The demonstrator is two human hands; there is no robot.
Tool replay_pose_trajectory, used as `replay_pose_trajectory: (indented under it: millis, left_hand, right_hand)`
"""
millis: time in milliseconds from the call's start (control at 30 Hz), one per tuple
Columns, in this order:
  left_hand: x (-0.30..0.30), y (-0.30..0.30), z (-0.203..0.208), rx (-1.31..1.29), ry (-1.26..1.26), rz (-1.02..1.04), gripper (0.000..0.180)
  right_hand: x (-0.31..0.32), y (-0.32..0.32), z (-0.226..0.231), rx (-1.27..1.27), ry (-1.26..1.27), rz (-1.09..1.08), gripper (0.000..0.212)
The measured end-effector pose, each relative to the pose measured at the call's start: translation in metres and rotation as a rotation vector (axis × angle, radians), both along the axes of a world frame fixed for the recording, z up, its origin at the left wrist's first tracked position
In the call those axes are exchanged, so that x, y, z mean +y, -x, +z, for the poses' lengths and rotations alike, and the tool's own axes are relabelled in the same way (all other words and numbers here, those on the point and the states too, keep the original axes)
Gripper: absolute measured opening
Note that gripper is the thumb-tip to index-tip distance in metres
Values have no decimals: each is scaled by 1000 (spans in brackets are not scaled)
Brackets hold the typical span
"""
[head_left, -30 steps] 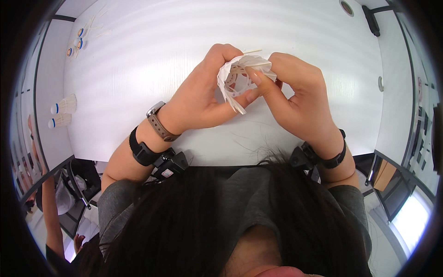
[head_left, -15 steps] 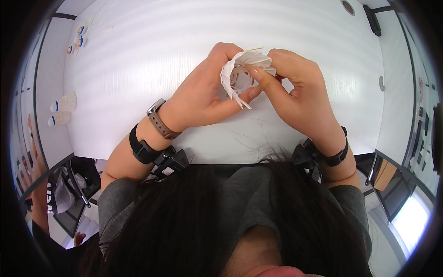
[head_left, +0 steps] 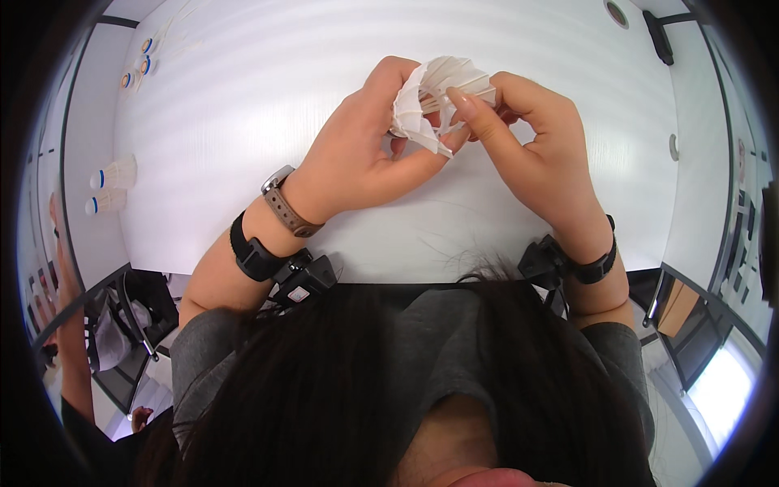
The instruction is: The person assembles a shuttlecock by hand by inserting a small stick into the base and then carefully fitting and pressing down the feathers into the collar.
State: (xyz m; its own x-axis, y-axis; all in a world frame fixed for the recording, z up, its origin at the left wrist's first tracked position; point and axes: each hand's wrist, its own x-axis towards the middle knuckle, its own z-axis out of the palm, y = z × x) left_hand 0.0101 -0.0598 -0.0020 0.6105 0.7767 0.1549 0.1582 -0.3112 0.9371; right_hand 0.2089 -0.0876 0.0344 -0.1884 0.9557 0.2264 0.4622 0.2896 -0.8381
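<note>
Between both hands is the white feather skirt of a shuttlecock (head_left: 454,71), its wide mouth tipped toward me; no cork end shows. My left hand (head_left: 357,150) wraps round its left and lower side, with the thumb along the near rim. On the right side, the thumb and fingers of my right hand (head_left: 535,154) pinch the feathers, the thumb reaching over the edge into the mouth. What the fingertips behind the feathers touch is hidden.
Two shuttlecocks with blue bands, one (head_left: 116,174) and another (head_left: 109,201), lie at the white table's (head_left: 243,105) left edge. Several blue-rimmed ends (head_left: 146,65) sit farther back. A round hole (head_left: 615,14) is at the far right. Another person's arm (head_left: 75,357) shows beyond the left panel.
Both hands have shifted slightly away from me with the shuttlecock skirt, and its mouth has turned and tilted. My right thumb has moved slightly right along the feathers.
</note>
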Motion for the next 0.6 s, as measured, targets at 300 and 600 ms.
replay_pose_trajectory:
  millis: [300, 600]
  left_hand:
    - [0, -2, 3, 38, 13, 91, 44]
    - [2, -3, 0, 94, -82, 92, 41]
  right_hand:
    - [4, -7, 6, 113, 45, -80, 17]
    - [0, 0, 2, 296, 116, -18, 45]
